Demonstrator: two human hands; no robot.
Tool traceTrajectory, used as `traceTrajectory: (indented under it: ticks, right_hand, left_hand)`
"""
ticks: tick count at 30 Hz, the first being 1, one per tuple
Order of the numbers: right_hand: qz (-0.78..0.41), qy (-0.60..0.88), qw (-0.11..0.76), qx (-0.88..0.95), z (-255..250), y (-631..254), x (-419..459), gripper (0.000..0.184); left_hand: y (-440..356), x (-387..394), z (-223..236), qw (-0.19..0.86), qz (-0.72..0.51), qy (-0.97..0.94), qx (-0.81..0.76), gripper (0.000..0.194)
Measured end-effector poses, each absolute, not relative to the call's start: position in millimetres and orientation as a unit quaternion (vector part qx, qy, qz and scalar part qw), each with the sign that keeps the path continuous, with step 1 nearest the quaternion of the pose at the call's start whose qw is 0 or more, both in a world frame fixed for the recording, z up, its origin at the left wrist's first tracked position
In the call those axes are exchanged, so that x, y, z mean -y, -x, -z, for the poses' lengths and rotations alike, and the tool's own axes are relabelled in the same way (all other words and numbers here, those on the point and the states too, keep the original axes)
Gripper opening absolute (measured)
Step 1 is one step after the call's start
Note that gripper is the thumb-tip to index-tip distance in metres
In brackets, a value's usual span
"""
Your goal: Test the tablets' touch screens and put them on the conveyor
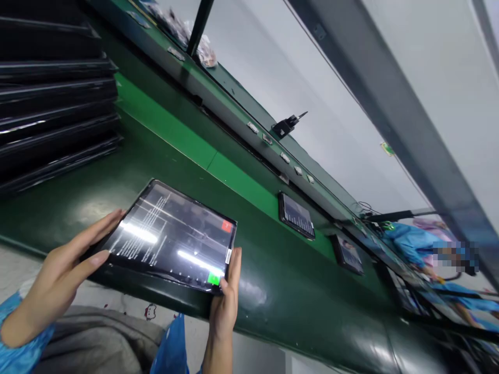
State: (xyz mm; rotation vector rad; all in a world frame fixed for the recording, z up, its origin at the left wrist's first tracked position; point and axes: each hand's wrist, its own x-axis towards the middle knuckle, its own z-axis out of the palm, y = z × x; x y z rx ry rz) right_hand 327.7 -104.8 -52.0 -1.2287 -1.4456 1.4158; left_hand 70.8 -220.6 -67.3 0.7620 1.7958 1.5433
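A black tablet [171, 234] with its screen lit lies tilted between my two hands, over the near edge of the green workbench. Lines of small white text, a red square and a green square show on the screen, with bright light reflections across it. My left hand [74, 265] grips the tablet's left edge, thumb on the front. At the opposite edge my right hand [228, 296] holds the lower right corner, its thumb beside the green square. The fingers beneath the tablet are hidden.
Black trays [58, 104] are stacked at the left. A bright green strip [187, 143] runs along the dark green bench [280, 291]. Farther right lie another tablet [296, 214] and a dark device [346, 254]. A raised shelf holds small pale pieces; a person in blue [413, 241] is at the far right.
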Motion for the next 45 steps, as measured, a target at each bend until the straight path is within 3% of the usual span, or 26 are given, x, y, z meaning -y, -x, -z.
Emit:
traceTrajectory:
  ticks: [5, 10, 17, 22, 27, 30, 37, 45]
  right_hand:
    - [-0.563, 0.479, 0.395, 0.546, 53, -330, 98, 0.083]
    - [-0.568, 0.465, 0.441, 0.516, 51, -329, 45, 0.069]
    - [-0.567, 0.462, 0.476, 0.488, 51, -288, -89, 0.088]
    - [-0.545, 0.467, 0.477, 0.506, 63, -256, -181, 0.092]
    - [-0.472, 0.494, 0.499, 0.533, 70, -248, -234, 0.078]
    - [-0.412, 0.496, 0.534, 0.548, 72, -251, -221, 0.068]
    - [-0.370, 0.463, 0.537, 0.601, 64, -275, -120, 0.042]
    - [-0.503, 0.446, 0.426, 0.605, 65, -295, -22, 0.039]
  left_hand:
    - [-67, 211, 67, 0.307, -0.594, -0.306, -0.678, 0.045]
    - [-45, 168, 62, 0.312, -0.581, -0.408, -0.631, 0.057]
    - [-8, 35, 37, 0.354, -0.552, -0.509, -0.557, 0.073]
    - [19, -63, 54, 0.355, -0.535, -0.508, -0.575, 0.086]
    - [37, -84, 64, 0.293, -0.540, -0.483, -0.624, 0.069]
    - [34, -49, 57, 0.283, -0.543, -0.472, -0.635, 0.050]
    - [-8, 52, 56, 0.339, -0.524, -0.391, -0.676, 0.049]
    - [-10, 66, 59, 0.327, -0.519, -0.360, -0.703, 0.044]
